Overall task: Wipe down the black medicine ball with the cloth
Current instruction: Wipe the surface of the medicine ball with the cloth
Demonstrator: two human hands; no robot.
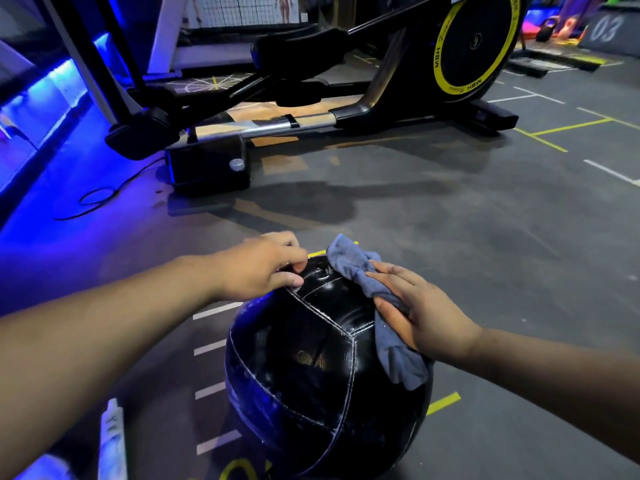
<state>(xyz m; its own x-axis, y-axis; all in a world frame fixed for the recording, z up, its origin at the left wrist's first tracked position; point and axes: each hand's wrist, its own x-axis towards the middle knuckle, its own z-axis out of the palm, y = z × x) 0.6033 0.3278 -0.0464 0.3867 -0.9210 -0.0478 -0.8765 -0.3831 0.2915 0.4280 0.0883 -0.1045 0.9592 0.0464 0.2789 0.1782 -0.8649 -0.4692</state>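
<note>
Hands apart: right hand (422,317) presses blue cloth (349,261) flat-fingered on upper right of black medicine ball (311,368) | left hand (263,268), fingers curled, grips its top | ball sits lower centre of frame on gym floor (450,220) | risk: round ball could roll if left hold slackens; bunched cloth may slip, skipping patches.

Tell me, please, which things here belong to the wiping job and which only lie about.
Job: ball; cloth; right hand, pressing the cloth on the ball; left hand, gripping the ball's top.

Lying about: trainer; cable; kettlebell.
</note>
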